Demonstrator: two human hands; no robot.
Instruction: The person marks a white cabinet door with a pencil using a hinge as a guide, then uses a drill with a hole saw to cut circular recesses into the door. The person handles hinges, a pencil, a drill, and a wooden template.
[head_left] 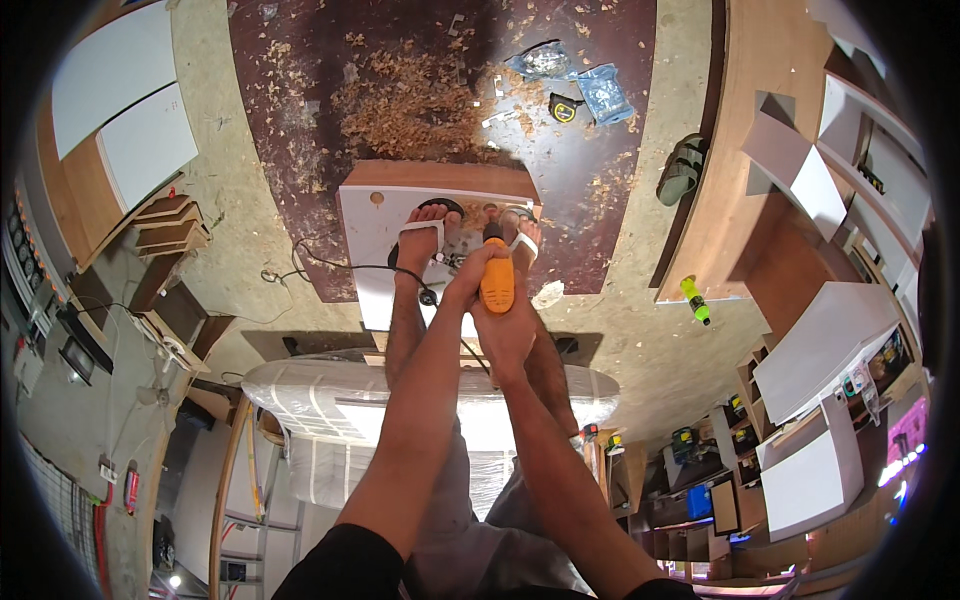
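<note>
An orange corded drill (497,287) is held in both my hands, its black chuck facing away from me. My right hand (508,338) is wrapped round the grip, mostly hidden under the drill body. Closed against the drill's left side is my left hand (468,282). Below lies a white panel (370,238) with a brown wooden far edge, and my sandalled feet stand on it on either side of the chuck. A round wood-coloured spot (377,198) shows near the panel's far left corner. Whether the bit touches the panel, I cannot tell. Small metal pieces lie between my feet.
A black cable (345,266) crosses the panel. Wood shavings (410,105) cover the dark red sheet beyond, with a tape measure (564,107) and plastic bags (605,95). A wrapped bundle (300,395) lies behind my feet. At right are a green bottle (695,300) and a sandal (682,170).
</note>
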